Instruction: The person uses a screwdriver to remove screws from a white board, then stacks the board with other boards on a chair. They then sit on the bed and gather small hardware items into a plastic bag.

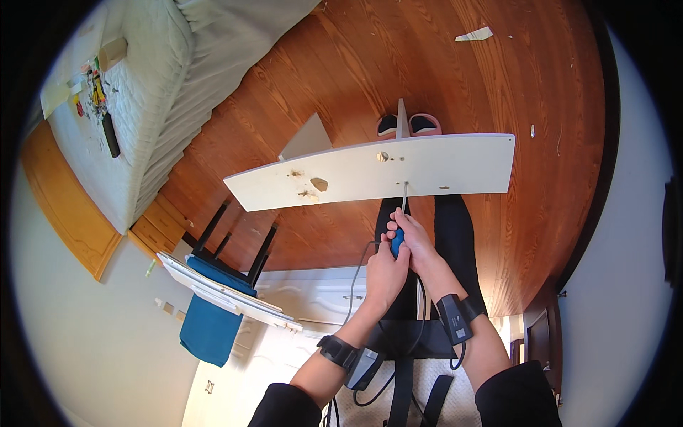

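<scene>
1. Before your knees, the white board (455,165) appears to rest on an upright panel (403,121).
2. Your grip, left hand (388,276) and right hand (417,247), wraps the blue-handled screwdriver (397,245), its tip at the board.
3. Judging from this, the far screw (402,159) looks seated; fastening at the tip seems unfinished.

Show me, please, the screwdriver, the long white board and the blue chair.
Screwdriver (397,245): head view, on its blue handle.
Long white board (359,171): head view, near the middle of its broad face.
Blue chair (210,331): head view, on its lower blue part.
</scene>
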`<state>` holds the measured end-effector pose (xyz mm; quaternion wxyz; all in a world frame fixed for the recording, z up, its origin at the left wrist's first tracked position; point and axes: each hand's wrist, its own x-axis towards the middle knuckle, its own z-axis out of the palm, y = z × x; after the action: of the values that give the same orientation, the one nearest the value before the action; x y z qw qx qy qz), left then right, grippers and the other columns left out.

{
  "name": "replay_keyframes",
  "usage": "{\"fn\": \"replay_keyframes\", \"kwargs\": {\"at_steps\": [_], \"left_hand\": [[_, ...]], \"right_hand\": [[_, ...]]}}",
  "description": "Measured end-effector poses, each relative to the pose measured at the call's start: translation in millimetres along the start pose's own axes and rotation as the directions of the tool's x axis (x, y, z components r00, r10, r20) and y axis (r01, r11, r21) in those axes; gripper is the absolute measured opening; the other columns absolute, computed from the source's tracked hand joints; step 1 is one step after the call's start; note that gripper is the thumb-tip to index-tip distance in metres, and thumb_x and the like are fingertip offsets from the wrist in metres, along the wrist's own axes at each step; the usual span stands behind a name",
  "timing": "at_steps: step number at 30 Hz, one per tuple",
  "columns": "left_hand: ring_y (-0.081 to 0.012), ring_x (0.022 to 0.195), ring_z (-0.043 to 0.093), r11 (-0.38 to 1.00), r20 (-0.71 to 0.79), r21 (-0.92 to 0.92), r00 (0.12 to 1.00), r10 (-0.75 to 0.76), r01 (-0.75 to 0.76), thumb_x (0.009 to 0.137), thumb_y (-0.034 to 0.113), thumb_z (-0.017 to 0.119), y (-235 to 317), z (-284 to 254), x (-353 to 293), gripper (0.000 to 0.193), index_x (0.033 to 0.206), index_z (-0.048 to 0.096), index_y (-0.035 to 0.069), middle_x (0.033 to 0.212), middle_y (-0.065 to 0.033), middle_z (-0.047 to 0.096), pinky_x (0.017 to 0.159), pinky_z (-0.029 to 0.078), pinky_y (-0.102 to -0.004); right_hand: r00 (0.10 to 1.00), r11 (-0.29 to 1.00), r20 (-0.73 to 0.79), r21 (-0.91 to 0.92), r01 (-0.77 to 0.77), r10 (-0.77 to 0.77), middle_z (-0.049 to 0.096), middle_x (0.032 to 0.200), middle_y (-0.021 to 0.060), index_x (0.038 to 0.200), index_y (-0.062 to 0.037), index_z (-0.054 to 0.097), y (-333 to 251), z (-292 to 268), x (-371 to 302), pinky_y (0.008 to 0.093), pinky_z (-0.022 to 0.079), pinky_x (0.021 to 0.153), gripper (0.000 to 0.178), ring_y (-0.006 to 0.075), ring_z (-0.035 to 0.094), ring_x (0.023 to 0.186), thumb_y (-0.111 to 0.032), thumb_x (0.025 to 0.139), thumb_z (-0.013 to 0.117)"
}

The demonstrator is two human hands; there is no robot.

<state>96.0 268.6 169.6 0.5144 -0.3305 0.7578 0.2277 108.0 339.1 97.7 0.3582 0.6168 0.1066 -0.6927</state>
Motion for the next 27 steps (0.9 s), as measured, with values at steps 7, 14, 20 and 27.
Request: {"fn": "replay_keyframes", "kwargs": {"at_steps": [7, 14, 20, 27], "left_hand": [[-0.0172, 0.049, 0.057, 0.939, 0.17, -0.306, 0.979, -0.111, 0.159, 0.09, 0.032, 0.054, 7, -6, 3, 0.036, 0.085, 0.056, -0.003, 0.061, -0.0098, 0.059, 0.047, 0.043, -0.0304], [-0.0166, 0.05, 0.056, 0.911, 0.177, -0.367, 0.975, -0.133, 0.19, 0.091, 0.031, 0.054, 4, 0, 5, 0.035, 0.087, 0.057, -0.003, 0.063, -0.0105, 0.059, 0.048, 0.044, -0.0295], [-0.0467, 0.085, 0.063, 0.983, -0.016, 0.182, 0.999, 0.031, -0.028, 0.088, 0.041, 0.05, 12, -4, -1, 0.049, 0.096, 0.061, -0.006, 0.084, -0.0298, 0.065, 0.079, 0.049, -0.0514], [-0.0359, 0.071, 0.066, 1.0, 0.063, -0.025, 0.998, -0.007, 0.008, 0.089, 0.036, 0.053, 11, -8, 3, 0.042, 0.091, 0.06, -0.006, 0.072, -0.0231, 0.065, 0.068, 0.051, -0.0427]], "right_hand": [[1.0, 1.0, -0.005, -0.012, 0.003, -0.003, 0.047, 0.072, -0.0016, 0.099, -0.0078, 0.049, -6, 2, -2, 0.0288, 0.05, 0.071, 0.029, 0.0094, 0.048, 0.063, -0.035, 0.095, 0.058], [1.0, 0.998, -0.023, -0.062, 0.01, -0.011, 0.048, 0.073, -0.0011, 0.1, -0.0063, 0.05, -8, 2, -1, 0.0282, 0.051, 0.07, 0.03, 0.0092, 0.048, 0.062, -0.035, 0.096, 0.057], [1.0, 1.0, 0.005, 0.004, 0.031, -0.031, 0.051, 0.075, -0.0001, 0.099, -0.0052, 0.052, -3, 0, -2, 0.0302, 0.053, 0.073, 0.03, 0.0098, 0.05, 0.062, -0.035, 0.097, 0.055], [0.999, 0.998, 0.012, 0.048, 0.049, -0.05, 0.05, 0.074, 0.0001, 0.1, -0.0043, 0.053, -1, 1, -2, 0.0304, 0.053, 0.073, 0.03, 0.01, 0.05, 0.064, -0.035, 0.097, 0.054]]}}
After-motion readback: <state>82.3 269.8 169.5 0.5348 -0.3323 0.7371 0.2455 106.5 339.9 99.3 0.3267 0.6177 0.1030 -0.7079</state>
